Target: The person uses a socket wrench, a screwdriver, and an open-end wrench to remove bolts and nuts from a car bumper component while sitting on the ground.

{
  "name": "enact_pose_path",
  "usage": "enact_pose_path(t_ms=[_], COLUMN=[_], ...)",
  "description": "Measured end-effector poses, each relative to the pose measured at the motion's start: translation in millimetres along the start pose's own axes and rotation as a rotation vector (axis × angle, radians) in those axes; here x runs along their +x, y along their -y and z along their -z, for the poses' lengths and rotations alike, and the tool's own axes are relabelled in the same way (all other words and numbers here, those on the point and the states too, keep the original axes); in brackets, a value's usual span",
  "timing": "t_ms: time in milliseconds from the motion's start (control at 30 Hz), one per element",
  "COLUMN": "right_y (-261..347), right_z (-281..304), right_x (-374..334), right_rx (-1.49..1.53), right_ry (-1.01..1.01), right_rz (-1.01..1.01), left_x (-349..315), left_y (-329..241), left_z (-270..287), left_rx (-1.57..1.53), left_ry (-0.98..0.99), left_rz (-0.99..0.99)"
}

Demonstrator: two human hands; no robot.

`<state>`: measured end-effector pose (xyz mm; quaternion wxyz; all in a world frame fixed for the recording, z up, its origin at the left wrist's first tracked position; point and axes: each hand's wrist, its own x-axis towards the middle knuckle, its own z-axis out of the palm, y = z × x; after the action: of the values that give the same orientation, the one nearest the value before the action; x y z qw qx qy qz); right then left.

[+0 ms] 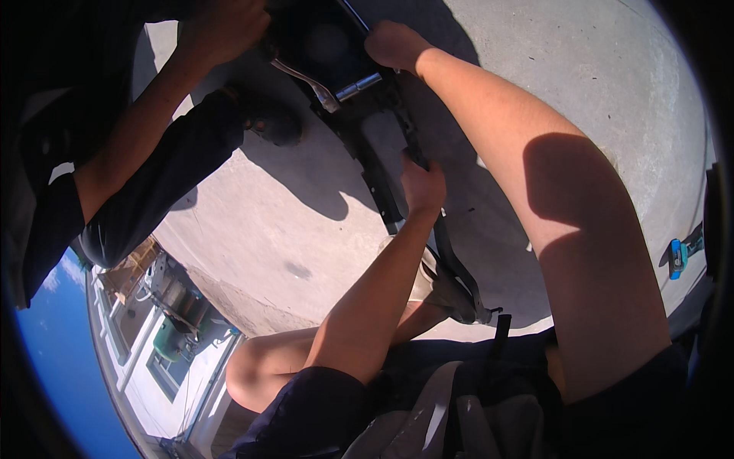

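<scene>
A long black metal frame [372, 170] with holes along its rails runs from the top middle down toward my legs. My left hand [423, 185] is closed round its right rail about halfway along. Farther up, my right hand [392, 46] is a closed fist at the right edge of a wide dark part [325, 50]. A thin shiny rod [354, 15] runs upward from that fist; what the fingers hold is hidden. Below the dark part lie a silver cylindrical piece [358, 87] and a flattened metal tube [310, 80].
A co-worker in dark clothes crouches at the left, a hand [233, 30] beside the dark part and a black shoe [274, 122] near the frame. A blue-and-black tool [677, 258] lies on the concrete [283, 237] at far right. A building stands lower left.
</scene>
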<state>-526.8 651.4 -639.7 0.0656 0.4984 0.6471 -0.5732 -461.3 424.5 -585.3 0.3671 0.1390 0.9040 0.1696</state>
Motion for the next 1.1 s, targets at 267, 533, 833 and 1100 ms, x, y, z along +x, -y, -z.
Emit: enact_pose_path(t_ms=[267,533,833,1100], right_y=[-3,-5,-13,-17], right_z=[-6,-3,-12,-10], right_x=[4,6,19,25], right_rx=[-0.053,-0.037,-0.129,-0.358], right_ry=[-0.024,-0.027,0.003,0.012], right_rz=[0.049,0.043,0.113,0.333], left_x=[0,0,3,2], left_y=[1,0,7,3], left_z=[3,1,-1,1], left_rx=[0.02,0.021,0.027,0.003], left_ry=[0.016,0.011,0.014,0.034], left_rz=[-0.041,-0.071,-0.063,-0.038])
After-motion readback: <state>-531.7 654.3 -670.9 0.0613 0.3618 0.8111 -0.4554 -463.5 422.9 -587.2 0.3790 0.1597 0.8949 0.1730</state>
